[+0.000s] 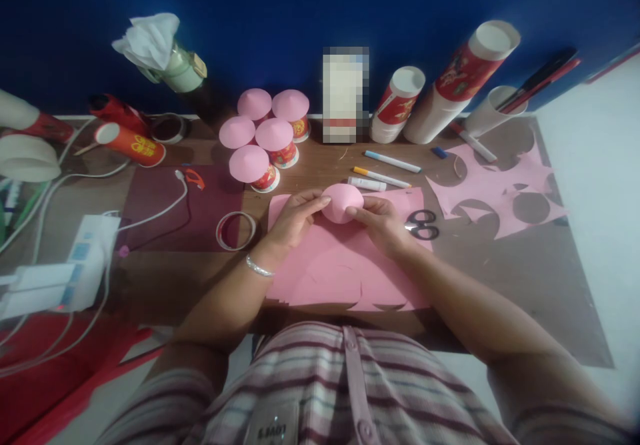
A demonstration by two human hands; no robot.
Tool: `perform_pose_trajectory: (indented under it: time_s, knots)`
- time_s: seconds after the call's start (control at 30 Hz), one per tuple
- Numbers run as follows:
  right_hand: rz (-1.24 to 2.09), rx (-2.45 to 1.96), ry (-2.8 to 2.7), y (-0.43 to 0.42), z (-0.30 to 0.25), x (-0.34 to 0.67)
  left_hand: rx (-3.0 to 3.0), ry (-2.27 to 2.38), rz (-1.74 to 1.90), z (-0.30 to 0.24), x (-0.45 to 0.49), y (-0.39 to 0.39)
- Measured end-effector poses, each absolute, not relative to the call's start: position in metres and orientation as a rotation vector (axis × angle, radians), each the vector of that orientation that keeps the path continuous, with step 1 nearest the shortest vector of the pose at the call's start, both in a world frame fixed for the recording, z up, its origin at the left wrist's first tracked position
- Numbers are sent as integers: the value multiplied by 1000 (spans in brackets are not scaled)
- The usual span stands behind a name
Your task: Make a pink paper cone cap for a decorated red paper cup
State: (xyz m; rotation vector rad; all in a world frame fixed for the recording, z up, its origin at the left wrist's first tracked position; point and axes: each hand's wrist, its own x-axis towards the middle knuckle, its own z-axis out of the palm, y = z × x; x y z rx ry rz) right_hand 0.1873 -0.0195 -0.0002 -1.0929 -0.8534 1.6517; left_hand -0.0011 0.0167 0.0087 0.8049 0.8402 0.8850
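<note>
Both of my hands hold a pink paper cone (pixel 341 201) over a stack of pink paper sheets (pixel 340 265) on the wooden table. My left hand (pixel 295 219) pinches the cone's left edge, fingers closed on it. My right hand (pixel 381 223) grips the cone's right edge in the same way. A silver bracelet sits on my left wrist.
Several paper cups capped with pink cones (pixel 265 139) stand behind. Markers (pixel 383 177), black scissors (pixel 423 225), a tape roll (pixel 235 230), cut pink scrap paper (pixel 500 188), stacked cup sleeves (pixel 463 78), a power strip with cables (pixel 75 265) and a tissue-filled jar (pixel 165 55) surround the work area.
</note>
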Motion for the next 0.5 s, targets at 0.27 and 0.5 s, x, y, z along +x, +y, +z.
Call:
perform_pose_trajectory:
  time_s: [0.27,0.5]
  knots:
    - [1650,-1069,-829,-20,1,188,789,828,893,10,-2,17]
    - [1624,-1085,-796,-19,1,186,753,863,921,11,-1,16]
